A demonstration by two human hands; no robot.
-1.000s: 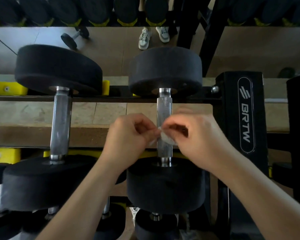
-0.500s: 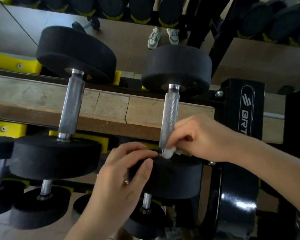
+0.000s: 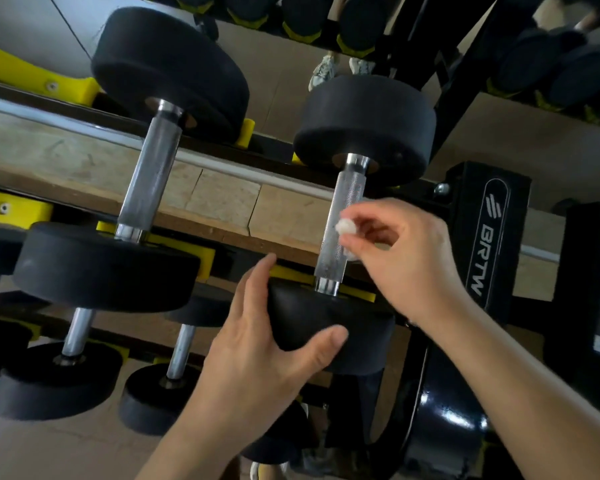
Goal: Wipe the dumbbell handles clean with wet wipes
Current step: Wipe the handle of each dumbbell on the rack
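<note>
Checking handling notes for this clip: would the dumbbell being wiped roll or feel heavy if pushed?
Likely to roll: the dumbbell has round heads, and the left hand grips the near one, seemingly steadying it. Probably heavy for its size, given thick heads and a metal handle. The knurled handle looks grippy, not slippery.

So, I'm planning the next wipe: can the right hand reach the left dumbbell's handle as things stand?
Probably yes. The left dumbbell's handle lies bare, with open space between it and the right hand pinching the wet wipe. The left hand grips the right dumbbell's near head, below that path.
</note>
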